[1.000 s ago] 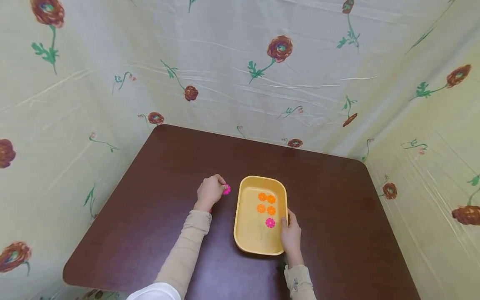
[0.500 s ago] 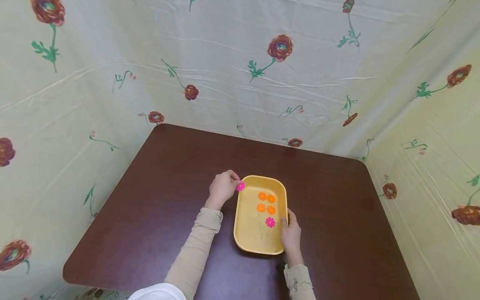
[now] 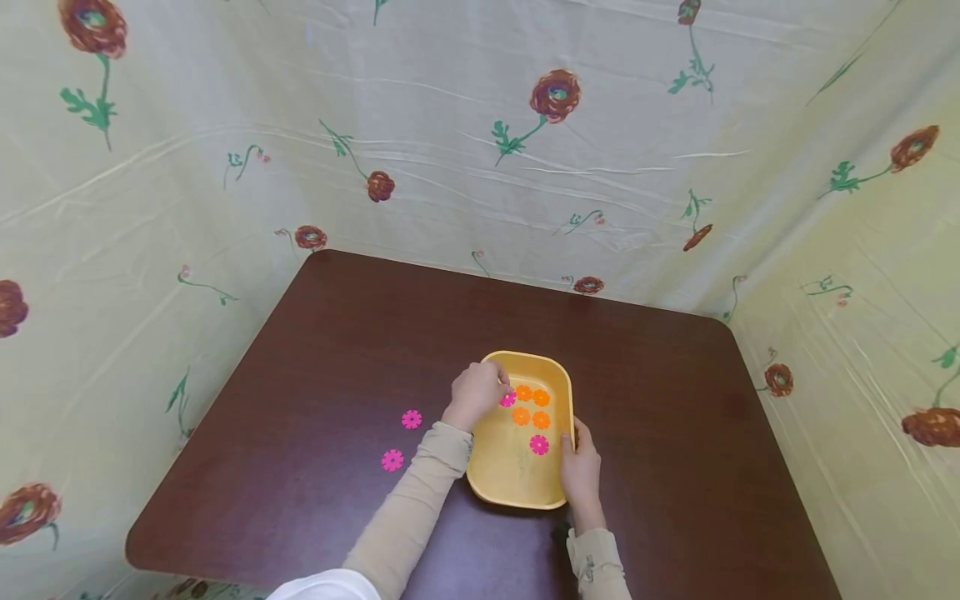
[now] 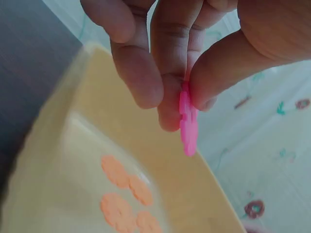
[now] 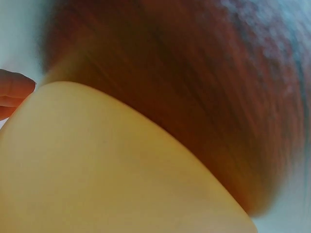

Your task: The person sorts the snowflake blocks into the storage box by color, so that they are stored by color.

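Note:
A yellow tray (image 3: pixel 495 475) lies on the dark brown table (image 3: pixel 315 350). Inside it are several orange flower pieces (image 3: pixel 532 407) and one pink flower piece (image 3: pixel 539 444). My left hand (image 3: pixel 477 392) is over the tray's left side and pinches another pink flower piece (image 4: pixel 188 124) between thumb and fingers, above the tray (image 4: pixel 73 160). That held piece (image 3: pixel 507 399) hangs beside the orange ones. My right hand (image 3: pixel 580 467) grips the tray's right rim; in the right wrist view only the tray wall (image 5: pixel 97 174) and a fingertip show.
Two more pink flower pieces (image 3: pixel 411 419) (image 3: pixel 392 460) lie on the table left of the tray. A pale cloth with printed flowers (image 3: pixel 555 96) hangs around the table on three sides.
My left hand has carried the pink piece rightward from the table to over the tray. Two pink pieces on the table, earlier hidden by the arm, now show. The right hand has stayed.

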Motion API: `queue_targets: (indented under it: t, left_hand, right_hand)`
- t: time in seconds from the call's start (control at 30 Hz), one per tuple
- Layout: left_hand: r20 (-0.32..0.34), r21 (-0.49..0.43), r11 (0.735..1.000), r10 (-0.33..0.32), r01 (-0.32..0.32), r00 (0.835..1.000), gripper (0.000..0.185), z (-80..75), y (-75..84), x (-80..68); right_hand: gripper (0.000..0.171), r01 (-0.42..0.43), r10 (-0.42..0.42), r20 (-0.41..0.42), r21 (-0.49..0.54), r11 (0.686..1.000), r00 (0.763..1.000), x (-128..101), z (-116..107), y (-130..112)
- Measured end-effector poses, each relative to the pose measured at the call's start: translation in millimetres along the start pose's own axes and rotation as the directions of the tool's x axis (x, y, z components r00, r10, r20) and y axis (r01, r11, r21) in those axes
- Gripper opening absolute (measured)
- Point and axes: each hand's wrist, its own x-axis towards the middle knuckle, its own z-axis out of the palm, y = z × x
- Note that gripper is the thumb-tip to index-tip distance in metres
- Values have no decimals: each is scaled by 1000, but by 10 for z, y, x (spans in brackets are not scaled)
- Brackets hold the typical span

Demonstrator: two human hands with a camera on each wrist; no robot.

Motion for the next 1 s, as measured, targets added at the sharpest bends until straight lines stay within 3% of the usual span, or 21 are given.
queue_targets:
  t: [0.2, 0.43, 0.73, 1.0]
  left_hand:
    - [81, 84, 995, 53, -60, 995, 15, 141, 134, -39]
    - [131, 167, 980, 85, -106, 988, 21, 343, 215, -42]
    - [225, 287, 958, -49, -18, 973, 16, 432, 329, -35]
    - [252, 340, 940, -61, -29, 966, 6, 580, 322, -8]
  right_hand:
    - [39, -8, 8, -1, 6, 1000, 1000, 4, -4, -6]
    - [39, -9, 9, 3, 2, 1000, 1000, 24, -5, 7]
    - [39, -4, 4, -1, 6, 1000, 1000, 23, -7, 12]
    - [39, -6, 6, 5, 7, 1000, 1000, 23, -5, 21]
